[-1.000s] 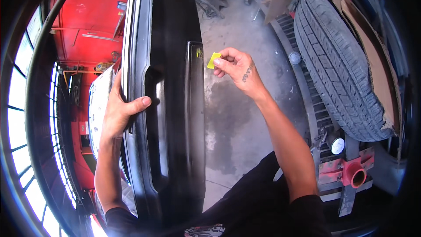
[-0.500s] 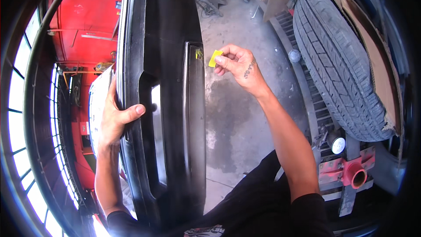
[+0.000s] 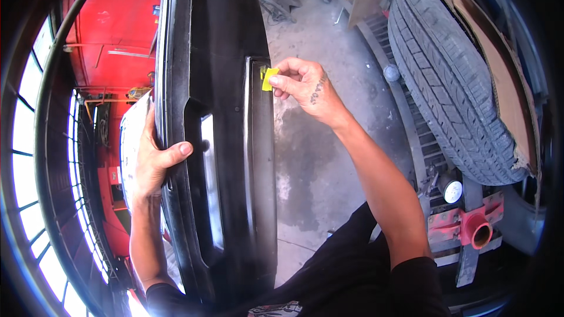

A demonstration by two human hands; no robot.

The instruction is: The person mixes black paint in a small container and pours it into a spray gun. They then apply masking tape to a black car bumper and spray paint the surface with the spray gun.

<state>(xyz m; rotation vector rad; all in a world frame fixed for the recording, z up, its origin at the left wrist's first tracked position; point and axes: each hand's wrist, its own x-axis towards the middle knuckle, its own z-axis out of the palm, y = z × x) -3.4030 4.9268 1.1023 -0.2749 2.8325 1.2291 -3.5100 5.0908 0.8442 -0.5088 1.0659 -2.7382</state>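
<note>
The right hand (image 3: 302, 86) pinches a small yellow piece (image 3: 269, 80) between its fingers, nearer it than the left hand (image 3: 154, 162), which clasps the left edge of the black panel (image 3: 229, 135). The panel runs near to far, just left of the pinching fingers; contact with the yellow piece is unclear.

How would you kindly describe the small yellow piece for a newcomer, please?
Find the long, glossy black panel left of centre. Near its right edge, the person's right hand pinches a small, flat piece, whose bright yellow sets it apart from panel and skin.
</note>
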